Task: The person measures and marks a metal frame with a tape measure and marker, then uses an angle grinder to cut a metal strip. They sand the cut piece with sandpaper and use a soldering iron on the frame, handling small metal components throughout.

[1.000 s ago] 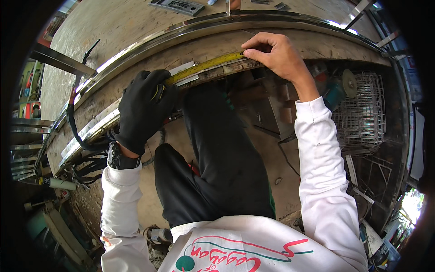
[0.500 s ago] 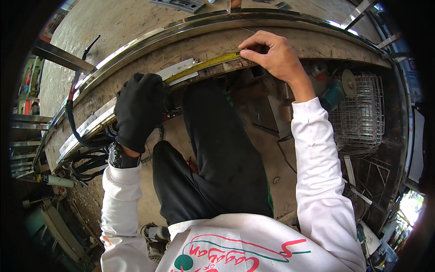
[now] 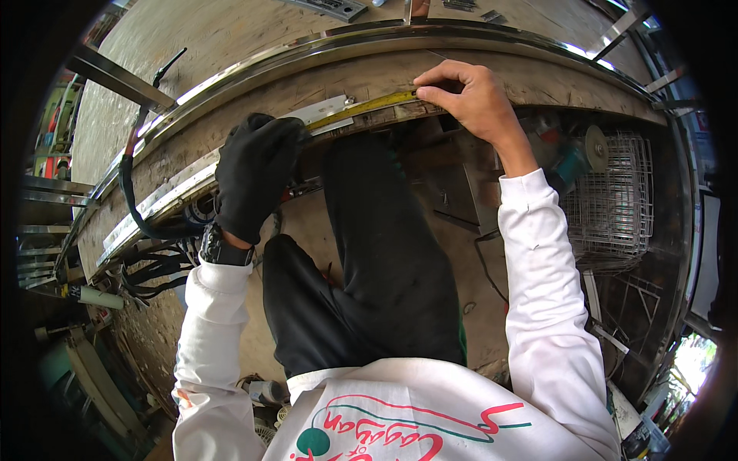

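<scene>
A yellow measuring tape is stretched along the front edge of the workbench, between my two hands. My left hand, in a black glove, is closed where the tape comes out; the tape's case is hidden under it. My bare right hand pinches the free end of the tape between thumb and forefinger. Beside the tape lies a pale metal strip. A long, light metal bar runs along the bench edge to the left of the glove, partly covered by it.
Shiny metal tubing crosses the bench beyond my hands, with upright posts. A black cable hangs at the left. Right of my knees are an angle grinder and a wire basket. My legs are under the bench edge.
My left hand has shifted right along the bench, and less tape shows between the hands. My right hand keeps its pinch on the tape end. The whole view has shifted slightly.
</scene>
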A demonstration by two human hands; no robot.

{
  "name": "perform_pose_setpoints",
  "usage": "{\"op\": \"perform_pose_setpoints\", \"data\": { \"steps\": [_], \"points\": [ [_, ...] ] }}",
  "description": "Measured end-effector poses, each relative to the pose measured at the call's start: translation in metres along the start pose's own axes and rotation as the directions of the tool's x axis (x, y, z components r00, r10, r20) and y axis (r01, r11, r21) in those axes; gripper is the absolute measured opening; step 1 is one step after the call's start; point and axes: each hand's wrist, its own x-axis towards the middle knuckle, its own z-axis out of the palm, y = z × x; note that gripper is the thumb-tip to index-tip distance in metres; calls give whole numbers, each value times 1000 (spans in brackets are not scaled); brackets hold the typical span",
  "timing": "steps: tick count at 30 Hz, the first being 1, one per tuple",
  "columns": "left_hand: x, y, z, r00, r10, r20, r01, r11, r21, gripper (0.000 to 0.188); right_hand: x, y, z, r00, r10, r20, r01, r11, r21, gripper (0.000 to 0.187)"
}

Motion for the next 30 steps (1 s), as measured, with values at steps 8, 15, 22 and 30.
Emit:
{"op": "perform_pose_setpoints", "data": {
  "steps": [8, 15, 22, 30],
  "points": [
    [4, 7, 1, 990, -141, 27, 141, 990, -11, 16, 0, -2, 2, 1000, 5, 3, -5, 1000, -23, 19],
    [5, 6, 3, 991, -132, 15, 133, 991, -5, 14, -1, -1, 1, 1000, -5, 10, 5, 999, -54, 21],
    [5, 3, -2, 987, -152, 57, 155, 987, -51, 13, 0, 5, -7, 989, 91, 118, -110, 980, 167, 25],
    [9, -1, 1, 999, -46, 19, 47, 998, -41, 10, 8, 19, -19, 968, 164, -190, -83, 923, 374, 16]
  ]
}}
